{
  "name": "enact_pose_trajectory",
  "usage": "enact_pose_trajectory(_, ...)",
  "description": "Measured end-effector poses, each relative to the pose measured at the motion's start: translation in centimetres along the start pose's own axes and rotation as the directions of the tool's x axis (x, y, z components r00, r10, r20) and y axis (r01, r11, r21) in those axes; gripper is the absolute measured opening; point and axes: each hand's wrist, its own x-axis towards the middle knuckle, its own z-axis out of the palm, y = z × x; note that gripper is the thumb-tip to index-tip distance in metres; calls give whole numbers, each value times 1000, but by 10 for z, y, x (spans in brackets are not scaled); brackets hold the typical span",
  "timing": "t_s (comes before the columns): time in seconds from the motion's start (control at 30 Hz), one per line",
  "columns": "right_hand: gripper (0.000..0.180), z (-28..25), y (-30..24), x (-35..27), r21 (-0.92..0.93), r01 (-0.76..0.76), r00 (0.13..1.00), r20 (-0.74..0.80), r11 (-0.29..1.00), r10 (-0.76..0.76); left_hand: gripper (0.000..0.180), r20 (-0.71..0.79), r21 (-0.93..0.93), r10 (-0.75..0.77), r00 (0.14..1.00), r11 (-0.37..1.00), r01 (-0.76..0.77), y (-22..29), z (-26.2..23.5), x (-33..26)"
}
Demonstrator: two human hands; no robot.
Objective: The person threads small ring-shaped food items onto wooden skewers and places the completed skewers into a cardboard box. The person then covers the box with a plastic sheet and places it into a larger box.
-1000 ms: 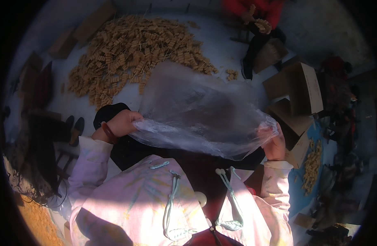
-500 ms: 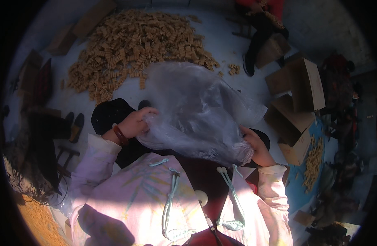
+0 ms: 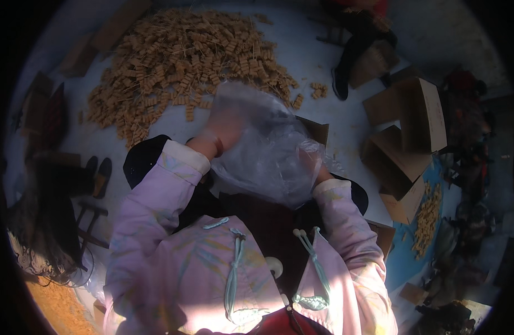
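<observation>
A clear, crumpled plastic bag (image 3: 268,151) is spread between my hands, above my lap. My left hand (image 3: 226,129), wearing a reddish-brown bangle, is at the bag's left side; its fingers are smeared by motion. At the bag's right side, my right hand (image 3: 312,161) has its fingers bent on the film, partly veiled by it. Just beyond the right hand, the brown edge of a cardboard box (image 3: 317,132) shows from behind the bag. What is inside the bag, if anything, cannot be made out.
A large heap of tan, ridged pieces with thin sticks (image 3: 184,61) lies on the pale floor ahead. Open cardboard boxes (image 3: 405,131) stand at the right, near more tan pieces (image 3: 427,220) on a blue sheet. A person (image 3: 363,42) sits at the far right; another's shoes (image 3: 103,176) are at the left.
My left hand has moved right and forward, and my right hand left and forward. The bag is bunched narrower between them. A box edge behind it has come into sight.
</observation>
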Motion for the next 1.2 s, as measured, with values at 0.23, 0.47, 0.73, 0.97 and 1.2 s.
enact_pose_trajectory(0.23, 24, 1, -51, 76, -306, 242, 941, 305, 921, -146, 31, 443, -7, -214, 871, 970, 242, -13, 51, 63)
enact_pose_trajectory(0.47, 24, 12, -30, 117, -263, 129, 954, 297, 956, -47, 38, 865, 85, -207, 457, 958, 275, -26, 118, 93)
enact_pose_trajectory(0.73, 25, 58, 59, 104, -336, -79, 969, 194, 938, 151, 45, 802, 81, -353, 482, 863, 498, -56, 172, 128)
enact_pose_trajectory(0.97, 25, 66, 99, 118, -272, -61, 991, 96, 960, 90, 43, 520, -9, -429, 738, 862, 507, -86, 210, 142)
enact_pose_trajectory(1.2, 26, 21, 74, 109, 109, -105, 991, -66, 988, 113, 37, 471, -340, -334, 816, 785, 517, -71, 152, 133)
